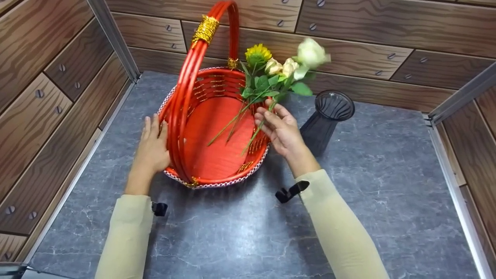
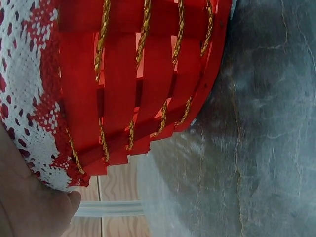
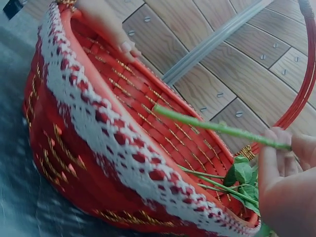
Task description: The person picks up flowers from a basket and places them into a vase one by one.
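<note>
My left hand (image 1: 151, 149) rests on the left rim of a red woven basket (image 1: 219, 135), its fingers lying fairly straight along it. In the left wrist view that hand (image 2: 37, 207) touches the white lace trim. Between thumb and fingers, my right hand (image 1: 281, 130) pinches the green stem (image 3: 217, 127) of a white rose (image 1: 311, 53) above the basket's right rim; the bloom is blurred. A yellow sunflower (image 1: 258, 55) and cream roses (image 1: 274, 66) lean at the basket's back right, their stems reaching inside. The right hand (image 3: 289, 182) partly hides their leaves.
A dark ribbed glass vase (image 1: 323, 124) stands right of the basket, beside the right wrist. The basket's tall red handle (image 1: 186, 81) arches over its left part. Wood-patterned panels (image 1: 360, 31) wall in the grey marbled table (image 1: 232, 240).
</note>
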A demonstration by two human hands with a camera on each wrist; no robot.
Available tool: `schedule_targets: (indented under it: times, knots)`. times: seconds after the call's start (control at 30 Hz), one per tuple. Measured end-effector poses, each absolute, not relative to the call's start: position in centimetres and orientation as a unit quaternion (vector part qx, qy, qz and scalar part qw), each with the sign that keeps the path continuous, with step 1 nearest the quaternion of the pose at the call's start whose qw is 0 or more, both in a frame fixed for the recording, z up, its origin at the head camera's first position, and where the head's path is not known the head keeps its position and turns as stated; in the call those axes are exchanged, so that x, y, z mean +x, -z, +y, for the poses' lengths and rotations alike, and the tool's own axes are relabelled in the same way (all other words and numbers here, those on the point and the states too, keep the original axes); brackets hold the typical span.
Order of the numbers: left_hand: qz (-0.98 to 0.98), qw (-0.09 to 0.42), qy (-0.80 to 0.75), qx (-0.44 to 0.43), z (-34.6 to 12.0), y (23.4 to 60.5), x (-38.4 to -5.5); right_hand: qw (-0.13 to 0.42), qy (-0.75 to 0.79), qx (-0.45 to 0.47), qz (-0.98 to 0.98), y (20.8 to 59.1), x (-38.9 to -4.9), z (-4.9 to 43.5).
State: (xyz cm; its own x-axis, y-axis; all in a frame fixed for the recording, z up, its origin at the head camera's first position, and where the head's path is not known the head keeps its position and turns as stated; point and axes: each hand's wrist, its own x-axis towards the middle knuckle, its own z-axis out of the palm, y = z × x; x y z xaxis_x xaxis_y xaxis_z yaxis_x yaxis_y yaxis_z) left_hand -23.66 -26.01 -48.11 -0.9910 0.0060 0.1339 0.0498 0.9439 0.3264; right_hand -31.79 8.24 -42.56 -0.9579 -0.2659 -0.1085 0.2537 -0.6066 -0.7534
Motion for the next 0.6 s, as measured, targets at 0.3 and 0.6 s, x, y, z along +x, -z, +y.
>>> schedule_targets:
  times: [0.3,0.6]
  knots:
    - [-0.985,0.065,0.161,-0.018,-25.9,48.2,-23.7,0.15,0.865,-0.033,0.478,41.3,-31.5,9.3]
    - [-0.985,0.06,0.159,-0.018,-26.1,48.1,-23.7,0.147,0.861,-0.032,0.485,39.9,-31.5,11.2]
